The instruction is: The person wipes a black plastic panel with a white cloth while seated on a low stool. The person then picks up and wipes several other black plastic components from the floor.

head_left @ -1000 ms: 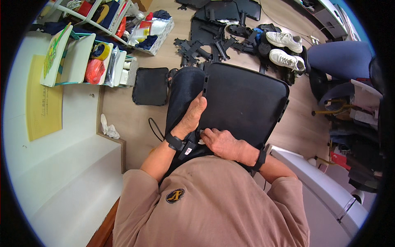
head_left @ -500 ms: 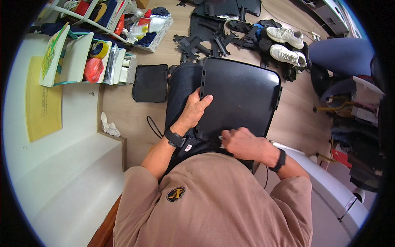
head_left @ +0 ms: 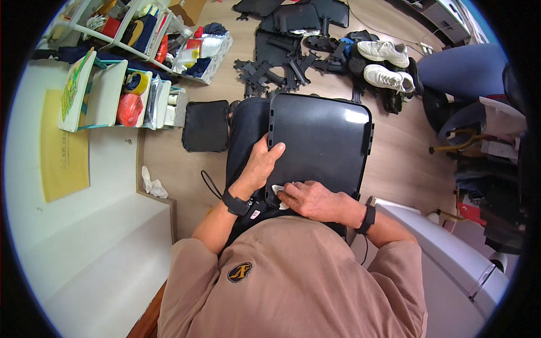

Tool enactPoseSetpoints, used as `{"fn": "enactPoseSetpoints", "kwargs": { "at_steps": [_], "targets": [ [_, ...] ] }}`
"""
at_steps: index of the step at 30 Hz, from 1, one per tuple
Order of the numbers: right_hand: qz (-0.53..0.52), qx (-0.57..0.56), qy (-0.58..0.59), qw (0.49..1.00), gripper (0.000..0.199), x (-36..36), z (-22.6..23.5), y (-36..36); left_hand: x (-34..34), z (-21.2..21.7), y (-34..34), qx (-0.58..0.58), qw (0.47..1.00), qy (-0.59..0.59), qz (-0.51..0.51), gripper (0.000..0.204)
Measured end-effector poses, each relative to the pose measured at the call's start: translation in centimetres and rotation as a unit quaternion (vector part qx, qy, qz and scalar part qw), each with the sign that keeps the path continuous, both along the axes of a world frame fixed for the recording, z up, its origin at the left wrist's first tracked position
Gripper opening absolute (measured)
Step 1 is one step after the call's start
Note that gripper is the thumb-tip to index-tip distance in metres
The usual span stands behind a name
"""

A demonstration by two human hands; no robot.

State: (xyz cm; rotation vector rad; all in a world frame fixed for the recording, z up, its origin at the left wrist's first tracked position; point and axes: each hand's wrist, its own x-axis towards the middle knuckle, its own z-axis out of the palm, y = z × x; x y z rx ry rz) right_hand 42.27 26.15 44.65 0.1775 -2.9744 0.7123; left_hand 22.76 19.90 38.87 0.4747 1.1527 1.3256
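A glossy black plastic panel [head_left: 321, 146] with rounded corners and slotted edges rests on my lap. My left hand [head_left: 261, 163] grips its left edge, thumb on top and fingers hidden underneath. At the near left corner, my right hand [head_left: 311, 199] is closed on a crumpled white wipe [head_left: 276, 190], pressed against the panel's surface. Dark straps circle both wrists. A smaller black panel [head_left: 205, 126] lies on the floor to the left of my leg.
Black plastic connectors [head_left: 262, 75] and more black panels [head_left: 290, 18] lie on the floor ahead. White sneakers [head_left: 384, 76] sit on a pile of shoes at the far right. Shelves [head_left: 107, 93] stand at the left. A white crumpled tissue [head_left: 153, 183] lies by the wall.
My right hand has moved left along the panel's near edge with the wipe, to the near left corner. The panel and my left hand appear slightly lower and further left in view.
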Motion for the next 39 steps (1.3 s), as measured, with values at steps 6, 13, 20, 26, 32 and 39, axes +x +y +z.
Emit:
{"fn": "enactPoseSetpoints", "kwargs": {
  "at_steps": [6, 13, 20, 26, 32, 39],
  "targets": [
    [0.011, 0.027, 0.007, 1.000, 0.032, -1.3, 0.4, 3.7, 0.2, -0.4, -0.2, -0.009, 0.999, 0.037, 0.009, 0.052],
    [-0.039, 0.044, 0.024, 0.998, 0.036, -3.3, 0.3, 9.4, 0.4, 0.3, 0.1, -0.042, 0.999, 0.003, 0.024, 0.047],
    [-0.101, 0.055, 0.063, 0.991, 0.028, -4.7, 0.2, 13.2, 0.3, 0.0, 0.0, -0.030, 0.998, -0.055, 0.018, 0.053],
    [-0.159, 0.070, 0.087, 0.981, 0.024, -5.4, -0.2, 16.4, 0.3, -0.1, 0.0, -0.014, 1.000, -0.027, 0.006, 0.055],
    [-0.176, 0.034, 0.084, 0.980, 0.029, -4.1, -0.6, 14.7, 0.3, -0.4, -0.1, 0.001, 1.000, -0.003, 0.000, 0.054],
    [-0.130, 0.056, 0.051, 0.989, 0.045, 0.7, -0.3, 9.3, 0.8, -0.4, 0.0, 0.008, 1.000, -0.008, 0.003, 0.054]
  ]
}}
